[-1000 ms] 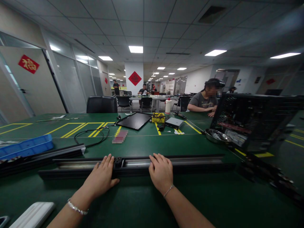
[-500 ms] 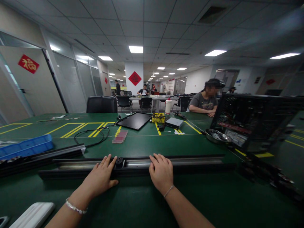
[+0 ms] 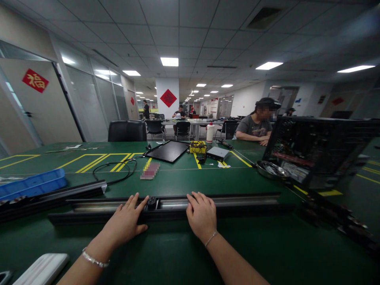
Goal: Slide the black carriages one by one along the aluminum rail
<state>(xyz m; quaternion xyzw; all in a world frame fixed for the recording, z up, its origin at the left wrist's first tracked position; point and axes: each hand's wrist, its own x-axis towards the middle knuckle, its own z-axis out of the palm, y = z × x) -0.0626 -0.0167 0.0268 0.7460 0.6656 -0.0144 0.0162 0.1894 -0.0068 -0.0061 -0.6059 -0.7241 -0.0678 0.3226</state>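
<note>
A long black rail with a metallic inner channel lies crosswise on the green table in front of me. Inside its channel, near the middle, sits a small black block. My left hand rests over the rail just left of that block, fingers spread, the index fingertip at the block's edge. To the right of the block, my right hand lies across the rail with its fingers stretched over the far edge and its thumb on the near side. What the right fingertips touch underneath cannot be made out.
Left of the rail are another dark rail and a blue bin. Beyond lie a black cable, a flat black panel and a grey box. An open computer case and metal bowl stand right, near a seated person.
The small black block has slid slightly to the right along the channel, and my left index finger has shifted right with it. My right hand has stayed in place.
</note>
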